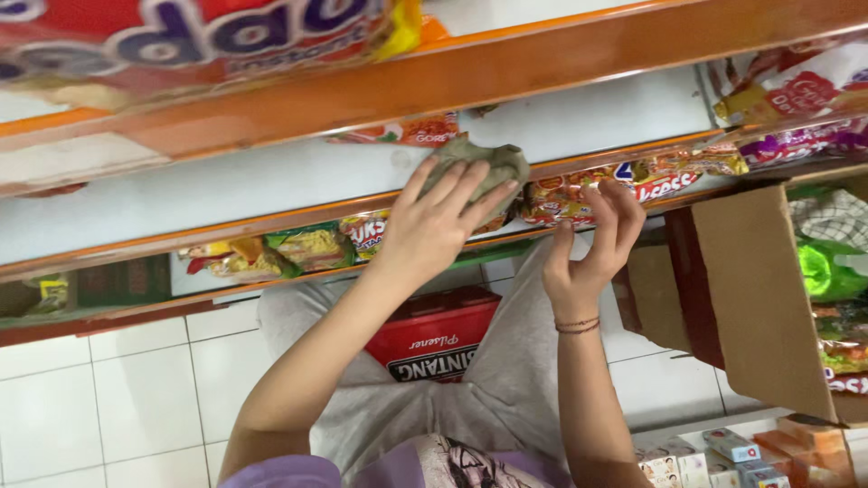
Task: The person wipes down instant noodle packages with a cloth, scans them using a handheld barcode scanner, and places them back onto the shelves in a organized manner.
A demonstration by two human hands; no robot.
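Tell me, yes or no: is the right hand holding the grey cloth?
No: the left hand presses the grey cloth on the white shelf, while the right hand is open and empty.

The left hand (434,221) presses a crumpled grey cloth (479,163) against the white shelf (271,181), fingers spread over it. Just right of it, the right hand (592,244) hovers open, fingertips near the noodle packets (633,176). Below both hands lies a red crate (434,339) on the tiled floor (117,389).
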